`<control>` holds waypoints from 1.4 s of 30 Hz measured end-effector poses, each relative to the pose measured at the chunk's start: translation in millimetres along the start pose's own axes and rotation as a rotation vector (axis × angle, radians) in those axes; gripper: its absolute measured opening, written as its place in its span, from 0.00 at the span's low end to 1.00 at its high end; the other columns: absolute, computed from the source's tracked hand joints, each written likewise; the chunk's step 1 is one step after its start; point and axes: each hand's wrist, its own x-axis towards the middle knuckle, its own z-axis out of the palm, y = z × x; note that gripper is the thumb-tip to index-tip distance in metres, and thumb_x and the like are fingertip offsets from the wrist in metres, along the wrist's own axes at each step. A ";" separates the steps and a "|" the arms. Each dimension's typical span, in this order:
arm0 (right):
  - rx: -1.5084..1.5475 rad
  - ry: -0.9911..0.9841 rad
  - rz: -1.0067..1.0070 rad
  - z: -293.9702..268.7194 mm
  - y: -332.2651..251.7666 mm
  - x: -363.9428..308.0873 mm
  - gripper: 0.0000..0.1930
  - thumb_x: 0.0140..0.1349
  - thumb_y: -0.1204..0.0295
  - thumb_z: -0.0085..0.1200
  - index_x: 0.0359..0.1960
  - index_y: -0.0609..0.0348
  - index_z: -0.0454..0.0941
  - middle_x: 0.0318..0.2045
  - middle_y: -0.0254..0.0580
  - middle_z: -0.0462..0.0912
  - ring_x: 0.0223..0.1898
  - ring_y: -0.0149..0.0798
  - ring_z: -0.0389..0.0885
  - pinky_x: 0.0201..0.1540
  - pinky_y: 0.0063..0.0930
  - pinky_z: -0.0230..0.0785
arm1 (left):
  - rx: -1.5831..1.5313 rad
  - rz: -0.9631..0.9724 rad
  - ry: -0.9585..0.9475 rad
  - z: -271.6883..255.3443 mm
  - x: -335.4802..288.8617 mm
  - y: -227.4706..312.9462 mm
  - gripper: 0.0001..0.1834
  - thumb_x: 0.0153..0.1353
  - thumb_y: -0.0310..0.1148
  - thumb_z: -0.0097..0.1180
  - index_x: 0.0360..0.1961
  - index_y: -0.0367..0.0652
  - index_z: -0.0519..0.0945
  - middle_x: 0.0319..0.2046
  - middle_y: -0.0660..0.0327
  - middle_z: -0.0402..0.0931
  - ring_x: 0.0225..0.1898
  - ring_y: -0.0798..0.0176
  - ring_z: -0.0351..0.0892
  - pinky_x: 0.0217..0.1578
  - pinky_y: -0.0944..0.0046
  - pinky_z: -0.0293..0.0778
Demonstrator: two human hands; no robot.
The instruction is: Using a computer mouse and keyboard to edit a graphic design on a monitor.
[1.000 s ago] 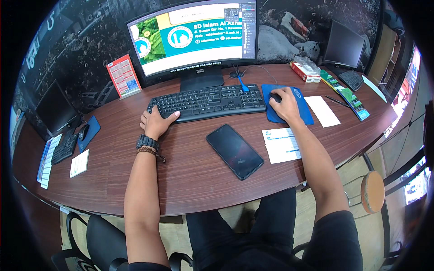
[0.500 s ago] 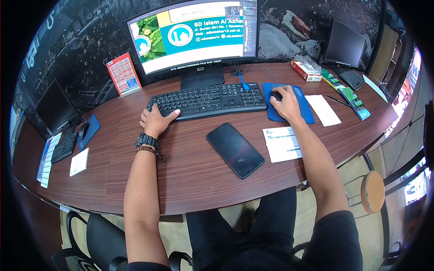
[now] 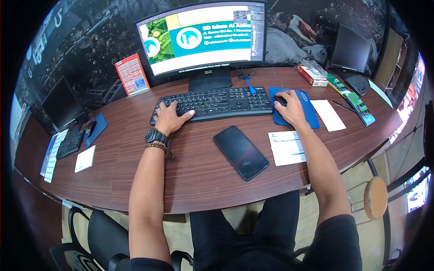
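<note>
My left hand [image 3: 170,119] rests with spread fingers on the left end of a black keyboard [image 3: 217,103], the thumb reaching toward its front edge. A dark watch and a beaded bracelet circle that wrist. On a blue mouse pad [image 3: 308,116], my right hand [image 3: 290,108] is curled over a black computer mouse [image 3: 280,100], which it mostly covers. Behind the keyboard stands a curved monitor [image 3: 205,38] showing a green, white and teal layout. A black smartphone [image 3: 241,152] lies on the desk between my forearms. Beside my right forearm is a printed sheet [image 3: 287,148].
A red desk calendar [image 3: 132,75] stands left of the monitor. To the right lie a blank white paper [image 3: 328,115], a pen [image 3: 343,105], a green strip [image 3: 352,100] and a red-white box [image 3: 312,75]. Second workstations with a monitor [image 3: 63,103] and another monitor [image 3: 351,49] occupy both ends.
The whole view has shifted slightly, so the desk and things appear a little further right and lower. My left fingers have spread more over the keys; my right hand stays on the mouse.
</note>
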 end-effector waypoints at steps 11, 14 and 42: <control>0.012 0.023 -0.042 -1.5 6.6 1.0 0.18 0.57 0.66 0.60 0.49 0.57 0.83 0.51 0.50 0.78 0.53 0.54 0.78 0.57 0.42 0.71 | -0.029 0.033 -0.200 -1.0 20.4 -6.7 0.58 0.46 0.80 0.57 0.73 0.55 0.65 0.72 0.37 0.49 0.75 0.34 0.45 0.69 0.29 0.47; 0.012 0.020 -0.043 -3.9 7.0 0.7 0.18 0.56 0.67 0.60 0.49 0.58 0.83 0.50 0.50 0.78 0.53 0.54 0.79 0.57 0.42 0.71 | -0.047 0.051 -0.237 -5.1 24.9 -2.4 0.58 0.46 0.81 0.55 0.72 0.55 0.66 0.72 0.35 0.48 0.75 0.31 0.45 0.68 0.29 0.50; 0.038 -0.008 -0.106 -5.5 7.3 0.5 0.18 0.54 0.69 0.58 0.47 0.61 0.84 0.48 0.50 0.78 0.51 0.53 0.79 0.57 0.41 0.71 | -0.148 -0.168 0.091 2.8 9.6 -27.5 0.43 0.55 0.64 0.65 0.47 0.26 0.82 0.57 0.34 0.69 0.58 0.32 0.72 0.55 0.44 0.75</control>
